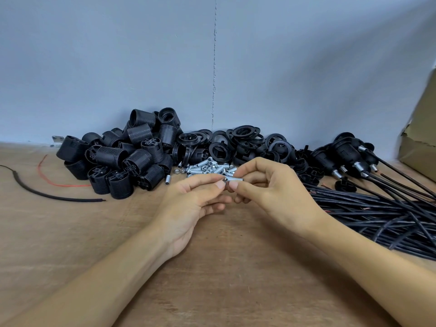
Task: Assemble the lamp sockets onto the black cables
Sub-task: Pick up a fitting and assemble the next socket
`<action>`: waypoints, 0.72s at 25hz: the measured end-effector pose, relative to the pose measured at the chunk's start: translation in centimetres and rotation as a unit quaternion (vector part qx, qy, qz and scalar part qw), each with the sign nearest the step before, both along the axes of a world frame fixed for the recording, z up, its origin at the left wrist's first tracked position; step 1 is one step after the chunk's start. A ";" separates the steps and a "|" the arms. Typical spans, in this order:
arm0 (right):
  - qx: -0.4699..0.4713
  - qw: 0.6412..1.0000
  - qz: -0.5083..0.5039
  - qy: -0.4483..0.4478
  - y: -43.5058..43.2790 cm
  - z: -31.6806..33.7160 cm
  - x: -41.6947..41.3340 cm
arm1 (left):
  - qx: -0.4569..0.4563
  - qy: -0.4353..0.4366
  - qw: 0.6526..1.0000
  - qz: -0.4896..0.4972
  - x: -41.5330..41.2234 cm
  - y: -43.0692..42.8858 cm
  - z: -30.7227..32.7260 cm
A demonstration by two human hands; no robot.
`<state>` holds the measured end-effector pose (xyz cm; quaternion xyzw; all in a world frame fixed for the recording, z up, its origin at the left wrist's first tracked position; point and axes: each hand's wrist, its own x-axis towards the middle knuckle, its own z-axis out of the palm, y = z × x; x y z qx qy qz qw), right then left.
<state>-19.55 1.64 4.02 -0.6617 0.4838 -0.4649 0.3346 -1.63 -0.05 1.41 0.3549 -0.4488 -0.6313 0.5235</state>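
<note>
Holds one metal tube just in front of the tube heap, lifted off the table, lying roughly level. Pinches its right part with right hand: thumb and forefinger on it, other fingers curled under. Pinches its left end with left hand: thumb and forefinger tips pressed on it, lower fingers loosely bent. Small dark bit at that end, too small to tell what. Fingertips of both hands meeting there, hiding the heap's near edge.

Left of the heap, touching it: big pile of black sockets, ribbed, lying every way, stacked up against the wall. Just left of the heap, beside the sockets: one loose tube, upright. Well left of the heap: short cable piece, curved, bare at the tip; thin red wire near it; small metal bracket at the wall.

Behind the heap and to its right: pile of black rings, flat, overlapping, some leaning.

Well right of the heap: finished sockets already on cables, metal tubes at their necks. Right of the heap and nearer the camera: bundle of black cables, running off the frame edge, partly hidden by the right forearm. On the bundle: one black cap. Furthest right of the heap: cardboard box, torn edge.
</note>
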 end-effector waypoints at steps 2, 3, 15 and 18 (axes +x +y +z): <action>-0.016 1.000 -0.009 0.006 0.0 -0.1 0.1 | -0.007 0.000 1.000 0.003 0.0 0.1 0.0; -0.014 1.000 -0.008 -0.007 -0.1 -0.1 0.2 | -0.010 -0.001 1.000 0.003 -0.1 0.1 0.0; 0.053 0.994 0.034 -0.089 -0.3 -0.3 0.2 | -0.061 -0.018 0.997 0.033 -0.2 0.8 0.1; 0.048 0.996 0.027 -0.065 -0.3 -0.6 0.4 | -0.064 -0.018 0.997 0.040 -0.2 0.9 0.1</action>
